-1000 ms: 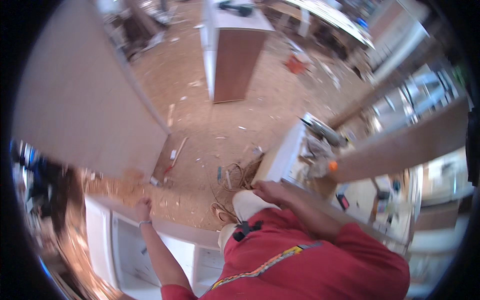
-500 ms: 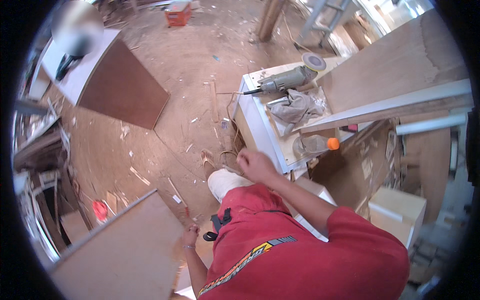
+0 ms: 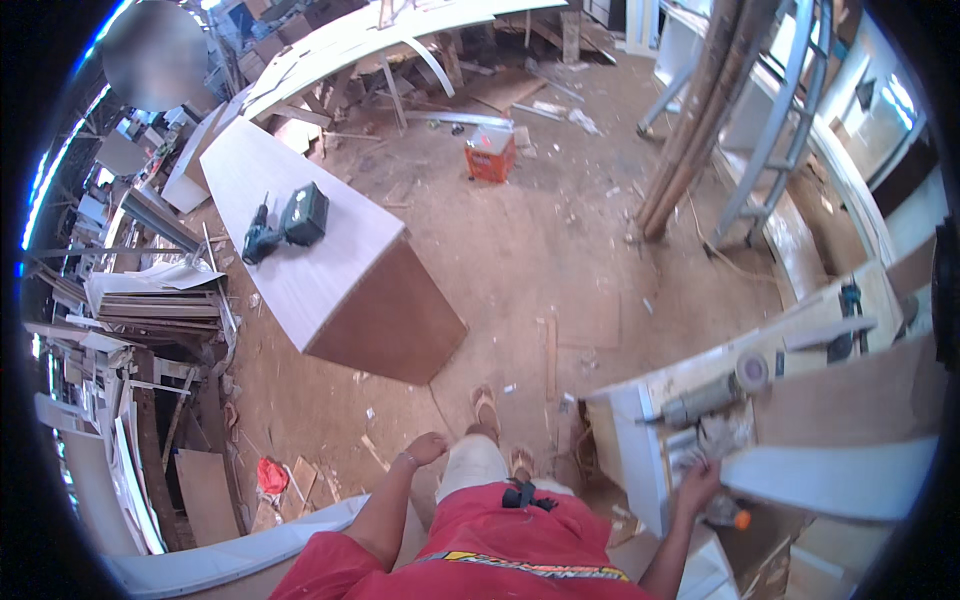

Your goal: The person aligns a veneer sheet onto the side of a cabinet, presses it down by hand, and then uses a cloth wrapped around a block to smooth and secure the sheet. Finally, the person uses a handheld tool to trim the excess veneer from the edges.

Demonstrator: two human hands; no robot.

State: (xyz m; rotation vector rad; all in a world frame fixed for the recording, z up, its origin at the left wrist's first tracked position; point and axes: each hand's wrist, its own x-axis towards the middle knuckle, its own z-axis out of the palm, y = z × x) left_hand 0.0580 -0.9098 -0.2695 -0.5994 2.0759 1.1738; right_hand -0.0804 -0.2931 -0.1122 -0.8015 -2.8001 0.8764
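Observation:
My left hand [image 3: 428, 448] hangs in front of my left thigh, its fingers loosely curled with nothing seen in them. To the right, my right hand [image 3: 699, 487] reaches over the near edge of a white cabinet [image 3: 635, 455]. Its fingers look stretched toward a crumpled grey cloth [image 3: 722, 436]; whether they touch it I cannot tell. Just beyond the cloth lies an angle grinder [image 3: 705, 400] with a round disc. Beside my right wrist is a clear bottle with an orange cap [image 3: 742, 519], partly hidden by the hand.
A pale-topped cabinet [image 3: 330, 250] stands ahead on the left, with a cordless drill [image 3: 262, 238] and a dark green case [image 3: 305, 213] on it. Farther off are an orange box [image 3: 490, 155], wooden posts [image 3: 695, 130] and a ladder [image 3: 785, 130]. Wood scraps litter the floor.
The view has swung up and to the left, showing more of the workshop. My right hand has gone from before my body to the cabinet on the right. My left arm reaches farther forward.

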